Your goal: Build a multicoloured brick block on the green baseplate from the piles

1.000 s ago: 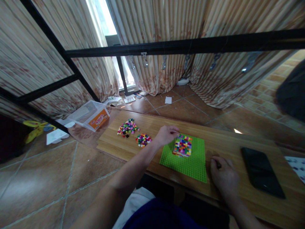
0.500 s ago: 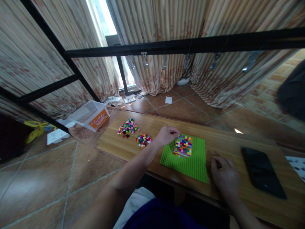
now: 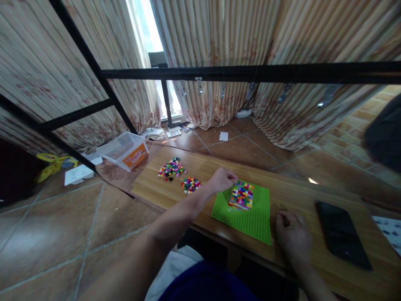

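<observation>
A square stack of small multicoloured building bricks point(image 3: 242, 195) stands on a green studded baseplate point(image 3: 257, 225). My left hand point(image 3: 222, 180) reaches over from the left, with thumb and fingertips pinched at the stack's far left corner. Whatever lies between those fingertips is too small to make out. To the right of the baseplate my right hand point(image 3: 293, 232) rests on the wooden table point(image 3: 300, 192), its fingers curled into a loose fist. No object shows in that fist.
Two heaps of loose bricks, a larger heap point(image 3: 171, 168) and a smaller heap point(image 3: 190, 184), lie left of my left hand. A black phone-like slab point(image 3: 343, 234) lies on the right. Beyond the table's left end is a clear plastic box point(image 3: 125, 150) with an orange label.
The view has tilted slightly, so everything sits a little lower in it. My left hand stays at the stack's far left corner, and my right hand still rests beside the baseplate.
</observation>
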The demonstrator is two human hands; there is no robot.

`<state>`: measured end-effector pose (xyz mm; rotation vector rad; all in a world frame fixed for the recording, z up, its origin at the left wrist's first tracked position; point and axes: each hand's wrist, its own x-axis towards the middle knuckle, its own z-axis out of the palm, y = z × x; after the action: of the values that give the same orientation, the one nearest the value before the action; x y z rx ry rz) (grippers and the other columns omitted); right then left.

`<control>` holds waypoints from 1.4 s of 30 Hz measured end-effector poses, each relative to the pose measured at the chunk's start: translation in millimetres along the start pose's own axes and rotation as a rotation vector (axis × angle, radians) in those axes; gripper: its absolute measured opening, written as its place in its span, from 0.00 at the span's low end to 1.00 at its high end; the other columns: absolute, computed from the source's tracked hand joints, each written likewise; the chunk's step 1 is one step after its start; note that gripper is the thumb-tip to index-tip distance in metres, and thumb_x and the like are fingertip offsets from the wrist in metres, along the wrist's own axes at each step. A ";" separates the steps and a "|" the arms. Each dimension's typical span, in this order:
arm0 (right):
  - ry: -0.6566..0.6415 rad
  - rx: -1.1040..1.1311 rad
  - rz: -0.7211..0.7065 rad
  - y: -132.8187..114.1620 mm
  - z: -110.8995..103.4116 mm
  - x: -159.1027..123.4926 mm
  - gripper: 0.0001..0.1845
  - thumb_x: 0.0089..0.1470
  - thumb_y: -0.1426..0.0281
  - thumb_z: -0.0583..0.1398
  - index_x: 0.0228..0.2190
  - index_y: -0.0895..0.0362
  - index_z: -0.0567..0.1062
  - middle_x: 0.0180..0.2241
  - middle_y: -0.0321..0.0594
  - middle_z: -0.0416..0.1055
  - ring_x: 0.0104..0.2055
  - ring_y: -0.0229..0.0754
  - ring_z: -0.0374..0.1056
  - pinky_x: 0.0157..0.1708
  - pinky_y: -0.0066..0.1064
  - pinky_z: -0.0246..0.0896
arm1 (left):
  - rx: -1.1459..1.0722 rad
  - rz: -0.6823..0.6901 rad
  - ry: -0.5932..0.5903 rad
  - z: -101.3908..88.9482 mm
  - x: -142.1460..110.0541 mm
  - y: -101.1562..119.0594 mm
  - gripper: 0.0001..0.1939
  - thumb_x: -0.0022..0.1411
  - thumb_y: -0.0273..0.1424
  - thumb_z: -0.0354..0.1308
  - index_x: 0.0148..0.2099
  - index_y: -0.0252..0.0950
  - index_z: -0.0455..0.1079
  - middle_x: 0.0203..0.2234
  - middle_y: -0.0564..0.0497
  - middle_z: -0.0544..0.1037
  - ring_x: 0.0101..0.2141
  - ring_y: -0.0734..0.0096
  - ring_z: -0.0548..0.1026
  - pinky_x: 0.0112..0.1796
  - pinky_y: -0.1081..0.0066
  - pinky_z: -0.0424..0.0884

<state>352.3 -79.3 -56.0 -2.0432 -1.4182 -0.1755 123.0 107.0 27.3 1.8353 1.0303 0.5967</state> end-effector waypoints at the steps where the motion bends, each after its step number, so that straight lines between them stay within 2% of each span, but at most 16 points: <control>1: -0.005 -0.002 -0.001 0.7 0.6 -0.1 0.21 0.60 0.58 0.51 0.35 0.58 0.77 0.36 0.46 0.73 0.37 0.45 0.66 0.38 0.35 0.58 | 0.018 0.008 -0.002 -0.3 -1.3 0.9 0.10 0.59 0.22 0.59 0.37 0.32 0.82 0.31 0.50 0.83 0.32 0.72 0.77 0.40 0.72 0.74; 10: -0.045 -0.033 0.020 4.0 4.5 0.9 0.23 0.59 0.57 0.49 0.37 0.58 0.78 0.36 0.48 0.73 0.37 0.46 0.65 0.38 0.37 0.58 | 0.087 0.118 0.051 -6.0 -15.7 4.0 0.16 0.66 0.26 0.51 0.45 0.32 0.81 0.39 0.48 0.84 0.38 0.70 0.79 0.43 0.73 0.73; 18: -0.040 -0.014 -0.006 5.4 4.1 1.3 0.24 0.60 0.56 0.49 0.37 0.58 0.78 0.36 0.49 0.73 0.37 0.47 0.65 0.38 0.37 0.58 | 0.122 0.123 -0.008 -3.0 -18.6 -3.2 0.15 0.68 0.32 0.53 0.41 0.32 0.81 0.30 0.51 0.82 0.34 0.70 0.76 0.36 0.74 0.69; 28: -0.002 -0.022 -0.023 5.2 4.0 1.4 0.22 0.59 0.57 0.50 0.35 0.58 0.77 0.34 0.47 0.73 0.36 0.46 0.66 0.36 0.36 0.58 | 0.073 0.131 -0.010 0.8 -18.5 -4.6 0.16 0.68 0.31 0.53 0.41 0.30 0.81 0.30 0.50 0.82 0.33 0.71 0.75 0.36 0.74 0.68; 32: 0.001 -0.028 -0.017 3.5 3.0 1.3 0.22 0.59 0.57 0.50 0.36 0.58 0.78 0.36 0.47 0.74 0.36 0.46 0.66 0.36 0.35 0.58 | 0.098 0.146 0.014 2.2 -21.9 -5.0 0.15 0.68 0.31 0.52 0.41 0.33 0.81 0.31 0.50 0.82 0.34 0.70 0.76 0.37 0.74 0.69; 38: -0.015 -0.024 -0.003 2.4 1.1 0.9 0.23 0.59 0.56 0.50 0.36 0.57 0.78 0.38 0.48 0.74 0.38 0.46 0.67 0.37 0.36 0.58 | 0.155 0.135 0.030 2.4 -26.7 -0.3 0.15 0.69 0.32 0.53 0.47 0.35 0.81 0.36 0.49 0.84 0.36 0.68 0.78 0.41 0.72 0.72; 42: -0.012 -0.018 0.001 3.8 0.4 1.6 0.23 0.59 0.56 0.50 0.36 0.58 0.78 0.38 0.48 0.75 0.37 0.47 0.67 0.37 0.37 0.59 | 0.172 0.140 0.126 -6.8 -40.4 0.9 0.17 0.70 0.33 0.53 0.54 0.35 0.77 0.42 0.46 0.84 0.37 0.67 0.79 0.42 0.70 0.73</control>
<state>356.2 -78.7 -57.2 -2.0625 -1.4276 -0.1759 96.8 75.9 32.1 2.0549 1.0697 0.7339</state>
